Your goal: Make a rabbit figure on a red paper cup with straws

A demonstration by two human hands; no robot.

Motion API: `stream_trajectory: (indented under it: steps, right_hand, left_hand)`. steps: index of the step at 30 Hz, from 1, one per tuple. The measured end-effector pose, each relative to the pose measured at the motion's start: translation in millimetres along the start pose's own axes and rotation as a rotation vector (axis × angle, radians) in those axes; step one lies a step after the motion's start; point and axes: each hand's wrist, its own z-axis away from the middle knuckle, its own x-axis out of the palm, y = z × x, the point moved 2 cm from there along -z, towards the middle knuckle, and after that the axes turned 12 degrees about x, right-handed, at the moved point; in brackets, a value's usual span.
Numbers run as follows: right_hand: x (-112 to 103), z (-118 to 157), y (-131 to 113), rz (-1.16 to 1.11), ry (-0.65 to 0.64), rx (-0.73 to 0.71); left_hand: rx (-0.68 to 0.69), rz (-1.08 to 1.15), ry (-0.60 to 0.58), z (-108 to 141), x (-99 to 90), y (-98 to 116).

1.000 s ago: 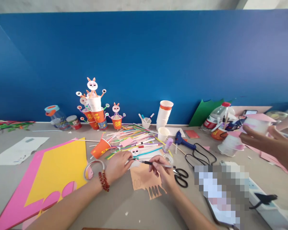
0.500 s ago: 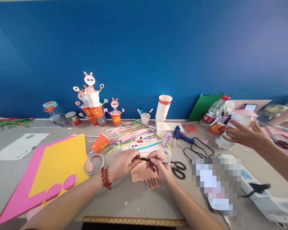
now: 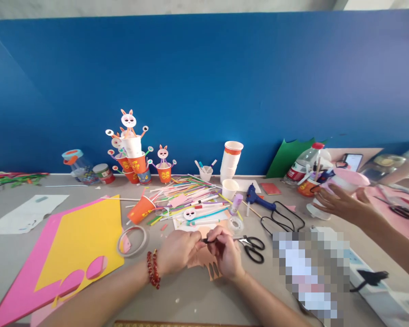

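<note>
Lower centre of the frame: two hands meet over a black pen, as seen from where I stand. The left hand point(image 3: 180, 249), its wrist just left of centre, has thumb and fingers closed on the left end of the black pen point(image 3: 208, 241); the right hand point(image 3: 229, 256) has its fingers curled in around the pen just beside them, leaving only a short dark length exposed. Neither hand shows an open gap; how firmly each presses cannot be told. Directly below lies a peach paper sheet point(image 3: 202, 260) with leaf-shaped openings along its near edge, partly hidden by the hands. Black-handled scissors point(image 3: 250, 245) lie just right of the right hand, and a white marker point(image 3: 202, 222) with teal markings lies just beyond the knuckles.

For good technique, in my judgement: keep both grips in line with the pen's axis, so that any pull or twist runs straight; brace the hands together to check a sudden slip; hold the tip clear of the paper, lest it leave a stray mark; and keep the right elbow low, wrist away from the scissors.
</note>
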Motion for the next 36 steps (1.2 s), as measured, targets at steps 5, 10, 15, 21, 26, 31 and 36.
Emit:
stream_trajectory:
  steps: [5,10,15,21,26,31,36]
  right_hand:
    - [2.2,-4.9,1.7,0.283,-0.048,0.069]
    - [-4.6,-12.9,-3.8,0.395,0.098,0.064]
    - [-5.5,-15.2,-3.4,0.458,0.045,0.001]
    - [-11.7,-15.5,5.9,0.638,-0.045,-0.059]
    - [-13.3,-15.9,-4.1,0.695,0.008,-0.094]
    - [-9.1,-12.3,-21.8,0.459,0.04,-0.048]
    - [1.6,0.9,-19.3,0.461,-0.082,-0.105]
  left_hand:
    - [-0.014,-0.087,0.164,11.6,0.4,-43.7]
    - [-0.141,-0.283,0.278,23.2,-7.6,-89.0]
    - [-0.071,-0.3,0.265,-7.0,-5.4,-90.4]
    - [0.051,-0.225,0.22,-86.0,9.8,-79.2]
    - [0.037,-0.178,0.257,-99.6,1.6,-81.7]
    - [0.03,-0.112,0.306,-50.8,-17.3,-59.9]
    - [0.155,0.057,0.23,-0.9,-10.6,-22.9]
